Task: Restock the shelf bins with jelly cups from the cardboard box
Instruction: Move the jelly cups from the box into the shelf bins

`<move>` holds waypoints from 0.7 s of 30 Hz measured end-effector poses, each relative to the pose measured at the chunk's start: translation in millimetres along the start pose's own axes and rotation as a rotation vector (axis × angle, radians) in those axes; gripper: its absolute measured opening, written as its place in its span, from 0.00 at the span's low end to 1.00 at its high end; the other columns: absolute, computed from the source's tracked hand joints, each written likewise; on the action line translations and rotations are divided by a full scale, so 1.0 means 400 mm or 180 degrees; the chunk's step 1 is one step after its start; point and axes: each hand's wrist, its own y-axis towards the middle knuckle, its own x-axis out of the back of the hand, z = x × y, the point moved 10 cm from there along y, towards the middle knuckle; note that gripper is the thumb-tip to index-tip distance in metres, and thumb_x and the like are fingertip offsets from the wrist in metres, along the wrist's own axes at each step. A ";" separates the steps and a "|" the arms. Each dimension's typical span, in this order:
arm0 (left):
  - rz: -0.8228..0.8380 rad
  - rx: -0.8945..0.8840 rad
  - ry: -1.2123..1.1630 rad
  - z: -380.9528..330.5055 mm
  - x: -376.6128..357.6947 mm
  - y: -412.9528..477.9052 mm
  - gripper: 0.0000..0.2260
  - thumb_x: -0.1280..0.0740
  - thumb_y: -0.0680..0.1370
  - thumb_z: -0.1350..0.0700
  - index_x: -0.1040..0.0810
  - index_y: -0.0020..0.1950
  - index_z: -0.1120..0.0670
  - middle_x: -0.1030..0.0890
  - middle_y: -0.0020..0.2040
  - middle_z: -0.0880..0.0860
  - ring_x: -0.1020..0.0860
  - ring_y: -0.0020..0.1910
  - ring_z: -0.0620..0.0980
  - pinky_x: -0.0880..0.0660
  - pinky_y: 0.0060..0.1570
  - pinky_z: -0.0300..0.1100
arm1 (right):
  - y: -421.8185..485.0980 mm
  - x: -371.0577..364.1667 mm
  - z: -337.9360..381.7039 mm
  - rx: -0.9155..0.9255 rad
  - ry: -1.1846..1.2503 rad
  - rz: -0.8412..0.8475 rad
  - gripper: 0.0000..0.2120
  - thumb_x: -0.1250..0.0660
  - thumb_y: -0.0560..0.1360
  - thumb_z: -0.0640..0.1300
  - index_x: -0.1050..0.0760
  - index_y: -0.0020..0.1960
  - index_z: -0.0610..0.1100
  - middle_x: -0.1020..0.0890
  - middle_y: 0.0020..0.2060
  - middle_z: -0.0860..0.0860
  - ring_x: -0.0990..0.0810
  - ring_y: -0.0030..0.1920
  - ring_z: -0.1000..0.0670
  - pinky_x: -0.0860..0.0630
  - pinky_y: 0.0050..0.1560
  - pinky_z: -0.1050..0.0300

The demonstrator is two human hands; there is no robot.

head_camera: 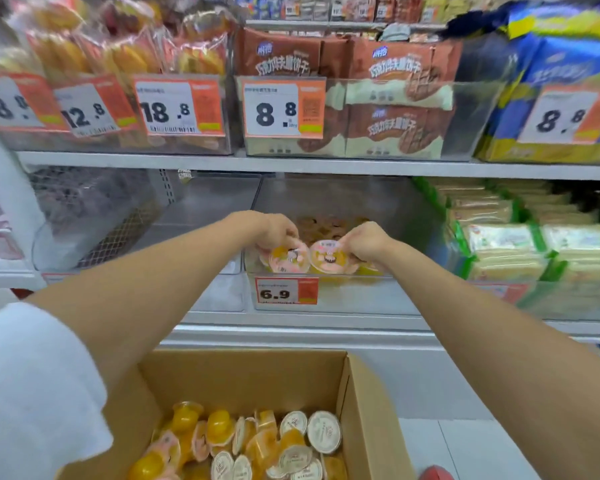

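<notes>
Both your arms were extended toward 12 o'clock. Your left hand [278, 233] pinched a jelly cup [289, 260]; your right hand [368, 242], at its 3 o'clock, pinched a second cup [327, 257].

This is a grocery shop aisle: white shelves [291, 164] carry clear bins [361, 296] of packaged snacks [395, 67], each fronted by a printed price tag [281, 109]; an open cardboard box [243, 375] of stock sits below.
</notes>
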 end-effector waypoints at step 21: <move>0.0103 -0.0062 0.1427 0.031 -0.054 0.103 0.35 0.27 0.72 0.45 0.36 0.76 0.52 0.33 0.74 0.52 0.34 0.72 0.55 0.34 0.70 0.51 | -0.006 -0.165 -0.033 -0.0684 -0.0605 0.1153 0.18 0.23 0.69 0.42 0.24 0.55 0.37 0.14 0.43 0.45 0.14 0.41 0.51 0.17 0.47 0.57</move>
